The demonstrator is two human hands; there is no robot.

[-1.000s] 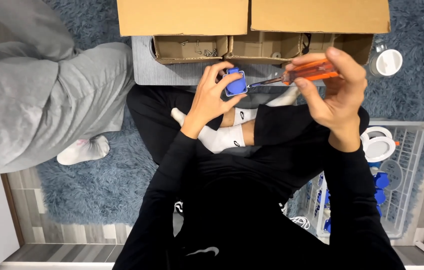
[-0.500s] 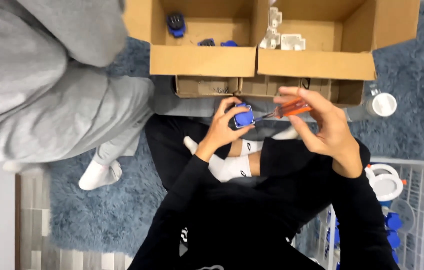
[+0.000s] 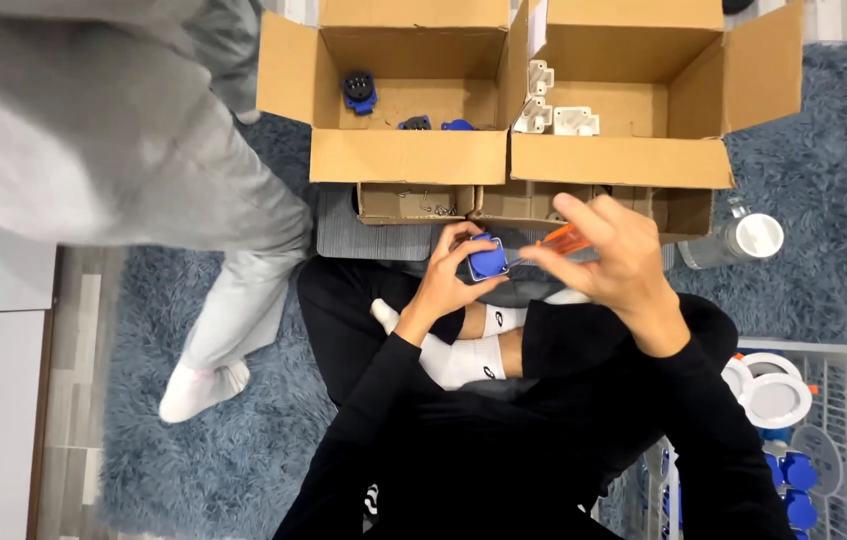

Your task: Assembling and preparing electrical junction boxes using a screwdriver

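Observation:
My left hand (image 3: pixel 446 282) grips a small blue socket part (image 3: pixel 487 260) above my crossed legs. My right hand (image 3: pixel 615 258) holds an orange-handled screwdriver (image 3: pixel 559 241), its tip pointing left at the blue part. Both hands hover just in front of two small open cardboard trays (image 3: pixel 415 203). My black sleeves and white socks fill the lower middle of the view.
Two open cardboard boxes stand beyond: the left box (image 3: pixel 405 155) holds blue and dark parts, the right box (image 3: pixel 618 160) white parts. A person in grey (image 3: pixel 143 170) stands at left on the blue rug. A white-capped bottle (image 3: pixel 735 240) lies right; a wire basket (image 3: pixel 823 440) holds blue and white pieces.
The view has tilted so more of the boxes shows. My hands stay together on the blue part and screwdriver. The person in grey has shifted, one leg now stepping nearer.

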